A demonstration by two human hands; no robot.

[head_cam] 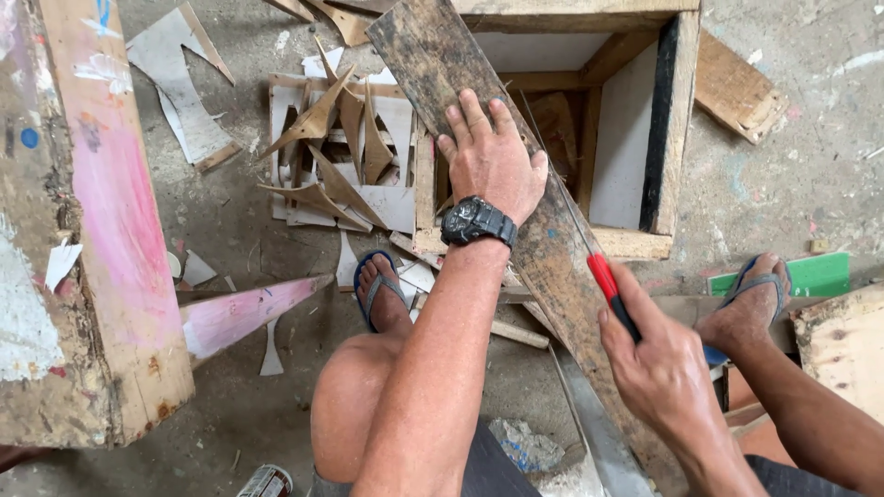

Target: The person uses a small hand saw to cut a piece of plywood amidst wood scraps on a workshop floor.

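A long, dark, weathered wooden plank (pixel 433 55) runs diagonally from the top centre down to the lower right. My left hand (pixel 493 156), with a black wristwatch, lies flat on the plank, fingers spread. My right hand (pixel 658 368) grips the red and black handle (pixel 610 285) of a thin tool. Its slim metal blade (pixel 562 184) lies along the plank's right edge, reaching up past my left hand.
An open wooden box frame (pixel 677 120) stands under the plank's far end. Pointed plywood offcuts (pixel 336 156) are heaped to its left. A pink painted beam (pixel 110 230) fills the left side. My feet in blue sandals (pixel 382 290) rest on the concrete floor, near a green board (pixel 824 273).
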